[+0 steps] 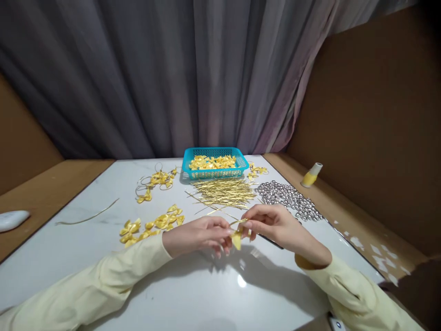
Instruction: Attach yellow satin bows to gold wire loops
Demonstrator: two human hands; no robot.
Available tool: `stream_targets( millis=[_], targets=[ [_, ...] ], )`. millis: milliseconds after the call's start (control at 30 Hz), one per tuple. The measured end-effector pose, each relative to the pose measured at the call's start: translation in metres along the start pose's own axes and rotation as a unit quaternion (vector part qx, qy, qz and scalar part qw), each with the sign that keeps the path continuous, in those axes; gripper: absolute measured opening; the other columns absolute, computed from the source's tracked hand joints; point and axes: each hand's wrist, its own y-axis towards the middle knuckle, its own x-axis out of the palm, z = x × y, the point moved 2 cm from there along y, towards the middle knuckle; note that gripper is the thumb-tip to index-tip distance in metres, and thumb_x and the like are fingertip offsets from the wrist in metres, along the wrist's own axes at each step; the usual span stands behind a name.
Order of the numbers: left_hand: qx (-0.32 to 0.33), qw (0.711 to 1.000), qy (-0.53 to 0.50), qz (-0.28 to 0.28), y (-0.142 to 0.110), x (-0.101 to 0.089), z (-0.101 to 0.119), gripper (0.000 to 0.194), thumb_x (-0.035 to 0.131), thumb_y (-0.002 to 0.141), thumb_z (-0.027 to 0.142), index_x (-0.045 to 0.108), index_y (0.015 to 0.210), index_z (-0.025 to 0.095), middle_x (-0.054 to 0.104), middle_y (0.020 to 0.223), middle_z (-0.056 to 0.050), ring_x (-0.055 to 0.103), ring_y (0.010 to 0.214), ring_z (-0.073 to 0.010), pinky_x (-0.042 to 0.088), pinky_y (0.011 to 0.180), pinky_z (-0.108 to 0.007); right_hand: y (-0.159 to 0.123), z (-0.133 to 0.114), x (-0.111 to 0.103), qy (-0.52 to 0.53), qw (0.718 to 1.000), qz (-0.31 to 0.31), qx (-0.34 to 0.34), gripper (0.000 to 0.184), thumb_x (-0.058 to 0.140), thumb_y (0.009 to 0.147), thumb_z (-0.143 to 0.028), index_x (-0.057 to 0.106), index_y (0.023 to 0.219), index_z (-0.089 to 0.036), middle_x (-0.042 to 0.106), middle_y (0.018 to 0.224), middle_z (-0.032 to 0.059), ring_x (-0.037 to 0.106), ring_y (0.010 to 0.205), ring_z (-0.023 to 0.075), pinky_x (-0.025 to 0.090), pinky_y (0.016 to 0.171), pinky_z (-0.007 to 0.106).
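Over the middle of the white table, my left hand (206, 233) pinches a yellow ribbon bow (236, 241) between thumb and fingers. My right hand (274, 226) is closed on a gold twist tie (238, 222) right at the bow, and the two hands nearly meet. My fingers partly hide how the tie and bow join. Loose yellow bows (165, 220) lie to the left of my left hand. Just beyond the hands is a pile of gold twist ties (223, 192), and silver beads (291, 197) are spread past my right hand.
A blue basket (215, 174) of yellow bows stands at the back. Bows with looped ties (160, 179) lie to its left, others (257, 171) to its right. One tie (89, 218) rests far left. A yellow-and-white spool (311, 175) stands on the right-hand ledge. A dark flat object (275, 242) shows under my right hand.
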Motion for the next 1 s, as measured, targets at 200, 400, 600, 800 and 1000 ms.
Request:
stream_targets(
  millis=[200,400,600,800,1000],
  targets=[
    [-0.050,0.987,-0.147,-0.044,0.009,-0.012,-0.017,0.051,0.040,0.080,0.059,0.058,0.086,0.011,0.063,0.084,-0.010,0.058,0.075,-0.0167,0.042,0.064,-0.027,0.010,-0.008,-0.001,-0.031,0.996,-0.053,-0.070,0.018,0.056,0.080,-0.031,0.062,0.078,-0.014,0.065,0.076,0.0054,0.062,0.066,0.0126,0.053,0.063,0.027],
    [-0.016,0.978,-0.174,-0.113,0.010,-0.001,-0.012,0.038,0.044,0.086,0.043,0.061,0.098,0.011,0.064,0.097,-0.014,0.059,0.087,-0.0179,0.039,0.069,-0.027,0.014,-0.004,-0.003,-0.066,0.983,-0.069,-0.156,0.012,0.054,0.081,-0.022,0.065,0.080,-0.016,0.065,0.083,0.0050,0.062,0.072,0.0130,0.052,0.065,0.028],
    [-0.012,0.976,-0.210,-0.049,0.011,-0.011,-0.022,0.022,0.062,0.077,0.031,0.064,0.088,0.012,0.062,0.082,-0.005,0.055,0.076,-0.0117,0.037,0.070,-0.024,0.016,0.003,-0.007,-0.133,0.967,-0.046,-0.210,0.010,0.058,0.079,-0.016,0.068,0.082,-0.019,0.065,0.086,0.0049,0.061,0.078,0.0143,0.050,0.071,0.031],
    [-0.010,0.971,-0.236,-0.046,0.013,-0.013,-0.024,0.034,0.072,0.067,0.031,0.062,0.095,0.014,0.055,0.072,0.001,0.046,0.061,-0.0073,0.034,0.063,-0.022,0.017,0.006,-0.004,-0.165,0.962,-0.017,-0.218,0.009,0.061,0.077,-0.018,0.068,0.082,-0.020,0.065,0.081,0.0035,0.060,0.074,0.0130,0.048,0.068,0.028],
    [0.006,0.974,-0.222,-0.041,0.011,-0.012,-0.021,0.025,0.072,0.067,0.030,0.061,0.081,0.013,0.055,0.074,0.000,0.045,0.059,-0.0069,0.035,0.062,-0.023,0.022,0.022,0.003,-0.191,0.966,0.009,-0.176,0.009,0.059,0.079,-0.024,0.066,0.081,-0.019,0.064,0.075,0.0032,0.058,0.069,0.0127,0.048,0.063,0.027]
  ],
)
